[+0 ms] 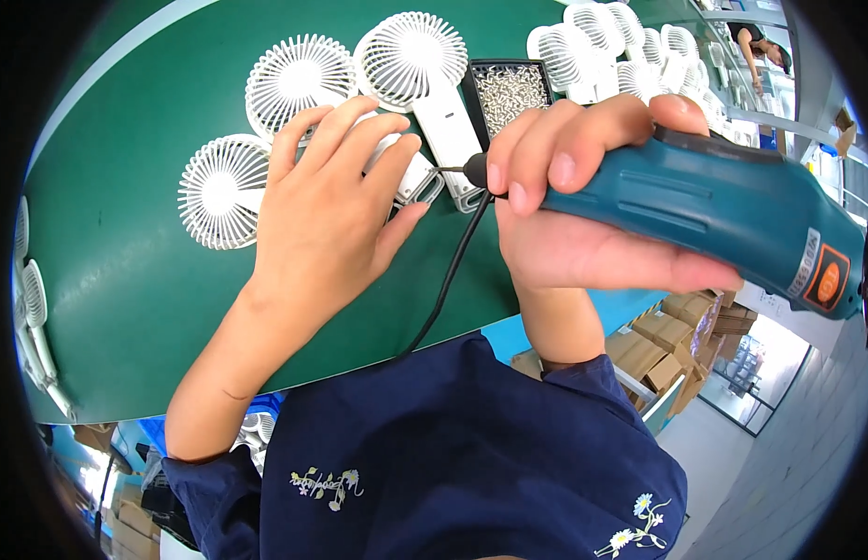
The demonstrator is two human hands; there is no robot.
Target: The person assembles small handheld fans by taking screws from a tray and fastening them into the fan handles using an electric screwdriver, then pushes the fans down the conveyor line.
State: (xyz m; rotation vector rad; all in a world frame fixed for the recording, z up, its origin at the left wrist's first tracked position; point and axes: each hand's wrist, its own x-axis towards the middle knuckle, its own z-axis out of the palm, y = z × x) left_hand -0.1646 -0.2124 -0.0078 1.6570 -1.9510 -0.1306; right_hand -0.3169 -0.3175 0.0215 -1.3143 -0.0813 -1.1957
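Observation:
My right hand (583, 187) is wrapped around a teal electric screwdriver (677, 201), which points left. Its thin bit (451, 169) meets the end of a white handheld fan's handle (417, 175). My left hand (327, 201) lies over that handle, fingers curved across it and thumb by its near end, steadying it on the table. Just beyond the fingers is a round fan head (299, 79). A second fan (411, 61) lies to the right with its handle toward me. A third fan (221, 191) sits left of my hand, its handle partly hidden beneath it.
A black tray of small screws (513, 93) stands behind the screwdriver. More white fans (630, 56) are piled at the back right, and others (33, 299) lie at the left rim of the green table (154, 317). A black cord (443, 289) hangs toward me. Cardboard boxes (658, 341) stand beyond the table; another person (761, 51) is far right.

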